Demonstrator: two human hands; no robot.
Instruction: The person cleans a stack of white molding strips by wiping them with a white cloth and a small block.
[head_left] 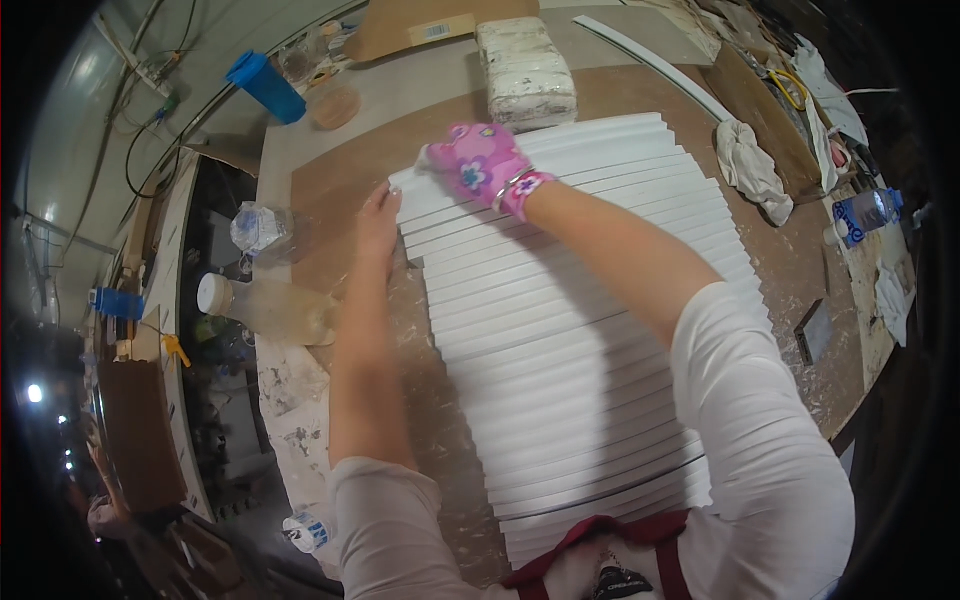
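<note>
I cannot tell if my right hand (pixel 482 170) or left hand (pixel 378 222) pinches the white strips (pixel 540 290), but uneven pushing could skew them.

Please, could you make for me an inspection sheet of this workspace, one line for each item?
Surface: brown board on the table, with whitish smears at its right side.
Job's things: many white strips, laid side by side in a column.
Clutter: blue bottle, clear plastic bottle and white-capped bottle on the left; crumpled white cloth on the right.
Left hand: bare, at the left end of the farthest strips.
Right hand: in a pink flowered glove, over the farthest strips; grip unclear.
Cables: dark cable hanging at the left.
Surroundings: pale wall on the left; cardboard beyond the strips.
</note>
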